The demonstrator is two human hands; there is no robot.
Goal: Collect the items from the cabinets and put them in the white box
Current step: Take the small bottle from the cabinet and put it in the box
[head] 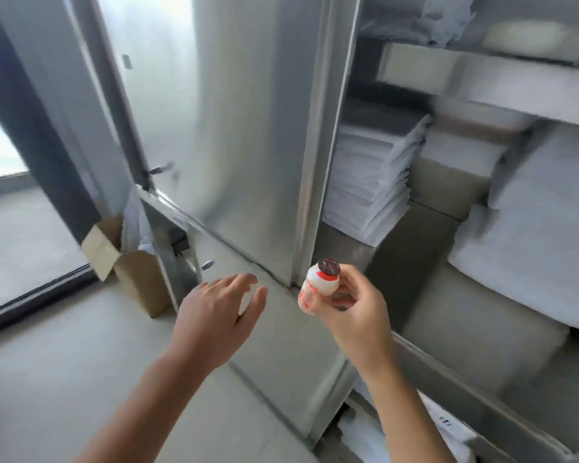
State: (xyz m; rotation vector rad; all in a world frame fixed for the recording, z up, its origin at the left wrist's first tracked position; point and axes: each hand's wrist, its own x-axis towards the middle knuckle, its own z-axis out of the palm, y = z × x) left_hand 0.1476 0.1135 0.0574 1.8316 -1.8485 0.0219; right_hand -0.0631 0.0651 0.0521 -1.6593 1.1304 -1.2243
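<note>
Your right hand (348, 305) pinches the small white bottle (320, 286) upright by its neck, clear of the open cabinet shelf (355, 242), ready to carry. Your left hand (221, 305) hangs open near the closed metal door (234, 155). No white box shows.

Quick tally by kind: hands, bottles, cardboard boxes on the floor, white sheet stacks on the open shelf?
Hands: 2, left hand, right hand
Bottle: 1, in the right hand
Cardboard box on floor: 1
White sheet stack: 1
Total: 5
</note>
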